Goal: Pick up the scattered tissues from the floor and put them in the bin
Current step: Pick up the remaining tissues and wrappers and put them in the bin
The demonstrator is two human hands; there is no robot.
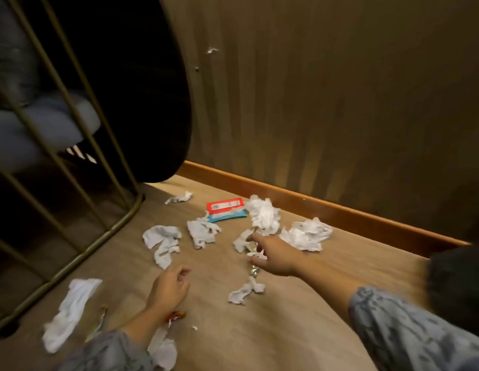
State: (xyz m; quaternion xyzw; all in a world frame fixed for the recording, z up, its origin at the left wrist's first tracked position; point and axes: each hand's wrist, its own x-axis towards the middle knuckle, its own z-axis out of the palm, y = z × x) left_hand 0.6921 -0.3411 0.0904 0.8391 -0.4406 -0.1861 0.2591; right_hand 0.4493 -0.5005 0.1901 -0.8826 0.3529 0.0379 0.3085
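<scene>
Several crumpled white tissues lie on the wooden floor: a big tissue wad near the wall, a second wad to its right, a long tissue, a flat tissue, a small twisted tissue and a long strip at the left. My right hand reaches forward with spread fingers, its index fingertip touching a small tissue. My left hand hovers lower left, fingers loosely curled, holding nothing. I cannot make out a bin for certain.
A red and blue packet lies by the skirting board. A silver wrapper sits under my right hand and an orange wrapper by my left wrist. A gold metal frame stands left, and a blurred dark object right.
</scene>
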